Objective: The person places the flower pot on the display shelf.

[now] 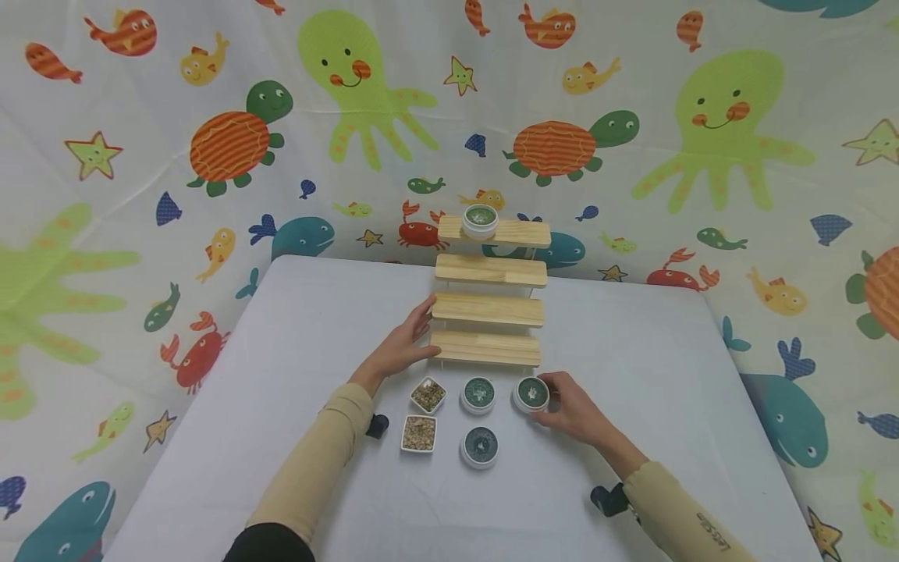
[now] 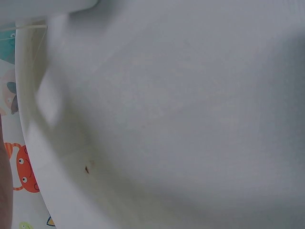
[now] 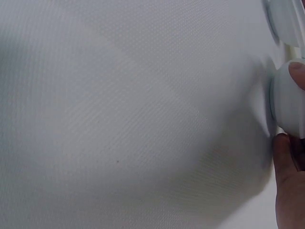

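Head view: jar (image 1: pixel 531 394) just in front of rack's (image 1: pixel 488 310) right end. Right hand (image 1: pixel 577 411) pinches it, fingers and thumb curled round its side. Left hand (image 1: pixel 402 347) spread at rack's left edge, nothing grasped. Grip low, keep jar level, avoid second jar (image 1: pixel 479 395) before rack's middle; light left-hand pressure should spare rack a nudge.

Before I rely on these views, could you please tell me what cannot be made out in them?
Head view: the writing on the right sleeve is too small to read surely.
Head view: the wooden shelves hide whatever lies directly behind them.
Left wrist view: the top edge cuts off a pale object; I cannot tell what it is.
Right wrist view: the right edge cuts off the white pot in the right hand.
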The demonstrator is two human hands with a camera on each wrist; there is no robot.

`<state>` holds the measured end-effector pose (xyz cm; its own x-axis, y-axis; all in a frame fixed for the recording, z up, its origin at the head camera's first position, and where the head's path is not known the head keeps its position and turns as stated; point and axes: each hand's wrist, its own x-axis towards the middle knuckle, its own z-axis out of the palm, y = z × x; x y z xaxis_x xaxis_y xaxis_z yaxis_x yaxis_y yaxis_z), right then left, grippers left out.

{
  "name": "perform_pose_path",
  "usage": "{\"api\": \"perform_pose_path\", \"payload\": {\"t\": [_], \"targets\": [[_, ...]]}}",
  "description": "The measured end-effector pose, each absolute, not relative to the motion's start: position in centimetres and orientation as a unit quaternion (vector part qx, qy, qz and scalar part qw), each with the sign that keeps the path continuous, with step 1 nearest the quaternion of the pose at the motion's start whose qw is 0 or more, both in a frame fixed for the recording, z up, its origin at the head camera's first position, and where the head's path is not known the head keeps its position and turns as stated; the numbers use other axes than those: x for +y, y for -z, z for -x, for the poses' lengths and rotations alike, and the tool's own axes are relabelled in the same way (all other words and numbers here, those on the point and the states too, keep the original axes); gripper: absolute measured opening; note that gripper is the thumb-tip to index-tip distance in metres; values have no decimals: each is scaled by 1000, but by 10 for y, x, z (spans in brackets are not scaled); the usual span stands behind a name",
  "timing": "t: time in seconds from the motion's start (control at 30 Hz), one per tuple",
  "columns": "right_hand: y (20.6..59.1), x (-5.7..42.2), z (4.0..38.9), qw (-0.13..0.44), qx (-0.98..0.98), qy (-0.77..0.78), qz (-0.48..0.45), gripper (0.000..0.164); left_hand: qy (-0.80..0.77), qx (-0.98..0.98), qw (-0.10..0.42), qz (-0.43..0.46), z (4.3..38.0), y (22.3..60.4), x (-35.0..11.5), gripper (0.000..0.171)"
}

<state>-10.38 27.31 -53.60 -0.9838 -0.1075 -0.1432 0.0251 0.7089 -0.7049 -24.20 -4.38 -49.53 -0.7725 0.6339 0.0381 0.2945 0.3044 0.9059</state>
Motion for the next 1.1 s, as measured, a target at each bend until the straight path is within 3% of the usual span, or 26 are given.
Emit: {"api": "perform_pose_path", "payload": {"t": [1.1], "targets": [[525,269,108,94,901,423,27,68,-518,785,168,-295,241,493,-44,92]]}}
